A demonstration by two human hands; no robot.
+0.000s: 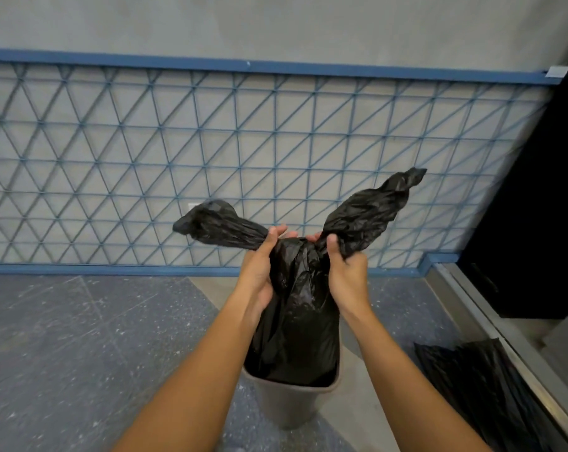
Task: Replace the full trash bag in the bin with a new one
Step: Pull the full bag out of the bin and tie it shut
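A full black trash bag (295,324) stands partly lifted out of a small grey bin (289,402) on the floor. Its top is gathered into two twisted ends that stick out left and right like ears. My left hand (259,272) grips the base of the left end, and my right hand (344,272) grips the base of the right end. Both hands meet at the bag's neck, above the bin. A flat, folded black bag (478,386) lies on the floor to the right of the bin.
A grey wall with a blue lattice panel (210,164) runs close behind the bin. A dark cabinet or door (543,207) and a metal floor track (504,347) are at the right. Speckled blue-grey floor (80,353) spreads to the left.
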